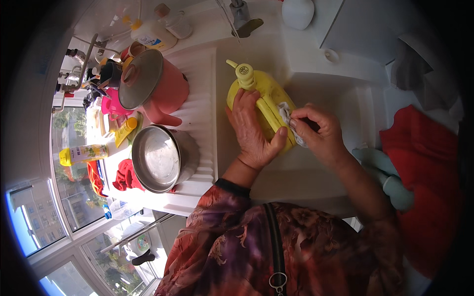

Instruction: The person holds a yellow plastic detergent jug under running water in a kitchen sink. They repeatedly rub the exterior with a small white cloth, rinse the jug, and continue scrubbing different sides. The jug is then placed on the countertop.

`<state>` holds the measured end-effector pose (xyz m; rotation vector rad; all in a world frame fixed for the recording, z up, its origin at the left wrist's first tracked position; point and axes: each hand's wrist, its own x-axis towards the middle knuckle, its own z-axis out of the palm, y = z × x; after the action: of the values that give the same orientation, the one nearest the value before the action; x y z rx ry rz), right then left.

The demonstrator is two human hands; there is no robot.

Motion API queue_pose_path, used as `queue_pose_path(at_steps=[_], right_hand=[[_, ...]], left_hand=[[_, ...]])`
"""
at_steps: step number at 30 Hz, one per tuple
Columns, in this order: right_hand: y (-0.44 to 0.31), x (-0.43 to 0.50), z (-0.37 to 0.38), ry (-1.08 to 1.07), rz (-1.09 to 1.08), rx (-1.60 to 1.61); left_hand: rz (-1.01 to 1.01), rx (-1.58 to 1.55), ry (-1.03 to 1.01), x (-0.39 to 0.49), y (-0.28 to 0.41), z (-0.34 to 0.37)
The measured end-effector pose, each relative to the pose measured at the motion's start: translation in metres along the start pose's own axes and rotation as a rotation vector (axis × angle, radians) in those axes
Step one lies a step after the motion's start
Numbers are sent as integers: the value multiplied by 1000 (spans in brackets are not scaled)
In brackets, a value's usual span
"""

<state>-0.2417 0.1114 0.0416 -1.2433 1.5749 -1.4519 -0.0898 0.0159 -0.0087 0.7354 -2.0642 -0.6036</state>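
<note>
A yellow plastic watering can or jug (270, 88) with a capped neck stands or leans in the white sink basin (326, 92); its lower part is hidden by my hands. My left hand (249, 125) lies across its near side, fingers up by the neck and thumb beside the long ridge or handle. In my right hand (318, 129) a crumpled whitish cloth (290, 120) is pinched between thumb and fingers, pressed against the jug's right side. Dark specks mark the yellow plastic. Beyond the jug, a thin stream of water (227, 18) falls beside the faucet (242, 20).
Left of the basin, the ribbed drainboard (205, 111) holds a pink pot (170, 88) with a glass lid and a steel pot (157, 159). Bottles, including a pump bottle (153, 35), stand behind. A red cloth (422, 177) and a pale green item (392, 185) are at the right.
</note>
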Motion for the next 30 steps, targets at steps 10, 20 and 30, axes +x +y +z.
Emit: queue_pose_path(at_steps=[10,20,30], right_hand=[[12,42,21,47,-84,17],[-10,40,26,1,-280,-148],[-31,-14,-3,-93,-177,-335]], left_hand=[[-5,-4,16,-1,-3,1],[-24,4,-23,0,-2,3],[42,33,-47,-6,-14,3]])
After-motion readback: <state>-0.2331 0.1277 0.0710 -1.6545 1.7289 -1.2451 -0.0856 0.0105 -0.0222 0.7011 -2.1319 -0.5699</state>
